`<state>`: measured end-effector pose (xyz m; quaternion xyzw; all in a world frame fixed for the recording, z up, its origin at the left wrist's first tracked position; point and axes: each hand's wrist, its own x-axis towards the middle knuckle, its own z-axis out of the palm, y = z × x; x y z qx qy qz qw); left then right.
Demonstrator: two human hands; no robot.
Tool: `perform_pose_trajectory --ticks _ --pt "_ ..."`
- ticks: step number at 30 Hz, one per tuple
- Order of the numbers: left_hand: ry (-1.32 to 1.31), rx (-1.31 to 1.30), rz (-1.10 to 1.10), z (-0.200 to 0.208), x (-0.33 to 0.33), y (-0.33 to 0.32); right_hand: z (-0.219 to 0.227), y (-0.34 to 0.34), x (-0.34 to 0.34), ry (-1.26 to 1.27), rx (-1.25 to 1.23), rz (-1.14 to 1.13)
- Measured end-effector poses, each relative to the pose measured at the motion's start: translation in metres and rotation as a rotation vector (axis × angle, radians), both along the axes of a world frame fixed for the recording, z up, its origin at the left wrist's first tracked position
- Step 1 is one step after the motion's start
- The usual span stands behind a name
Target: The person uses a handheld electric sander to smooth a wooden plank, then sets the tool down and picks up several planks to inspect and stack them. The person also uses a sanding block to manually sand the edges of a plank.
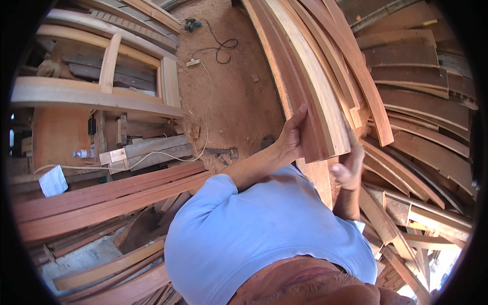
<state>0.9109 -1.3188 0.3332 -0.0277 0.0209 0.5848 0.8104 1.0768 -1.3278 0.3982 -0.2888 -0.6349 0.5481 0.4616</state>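
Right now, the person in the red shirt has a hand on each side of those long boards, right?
The shirt isn't red: the head view shows it's light blue. The left hand and right hand do flank the long boards.

Bare left hand point(293, 136) is raised ahead of the chest, thumb side up, its forearm point(256, 166) angling forward and right out of a light-blue fabric sleeve point(209, 192). Bare right hand point(351, 166) sits apart from it, a bit nearer the body, thumb out toward the left, wrist above a steep, foreshortened forearm point(347, 204). Fingers partly hidden on both, grip closure unclear.
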Motion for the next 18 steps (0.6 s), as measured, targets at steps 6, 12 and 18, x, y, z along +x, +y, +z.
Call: perform_pose_trajectory --ticks 6,12,18 --pt "0.388 -0.279 -0.160 -0.098 0.008 -0.020 -0.105 0.019 0.016 -0.494 -0.585 -0.125" --pt "0.553 -0.369 -0.141 -0.223 0.005 -0.038 -0.242 0.008 0.011 -0.506 -0.823 -0.166" --pt "0.714 -0.387 -0.151 -0.221 0.012 -0.017 -0.296 0.010 0.024 -0.658 -0.725 -0.214"
